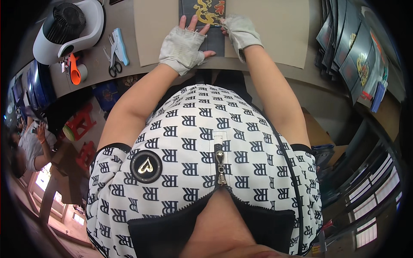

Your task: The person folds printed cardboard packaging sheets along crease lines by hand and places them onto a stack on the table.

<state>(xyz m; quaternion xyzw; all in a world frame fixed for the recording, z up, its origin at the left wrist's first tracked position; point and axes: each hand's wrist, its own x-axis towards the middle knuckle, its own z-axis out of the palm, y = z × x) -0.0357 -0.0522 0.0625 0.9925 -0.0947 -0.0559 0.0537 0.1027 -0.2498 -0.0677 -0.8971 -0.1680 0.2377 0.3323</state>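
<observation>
So the dark sheet (214, 43) with the gold and red print is lying on a big tan board (275, 43) on the bench (97, 56), near the top of the view and right between the two hands. The left hand (183, 49), in a grubby fingerless glove, is laid over the sheet's left side, fingers and thumb spread, so that grip isn't clamped around anything. The right hand (241, 32), gloved the same way, has its fingers curled at the sheet's right edge, but honestly I can't tell if its grip is pinching it or just touching. Off to the left there's a black-and-white fan (69, 26), an orange tape dispenser (75, 71) and black-handled scissors (114, 68) just beside a light blue tool (121, 47). Over on the right, a pile of dark printed sheets (350, 47).
</observation>
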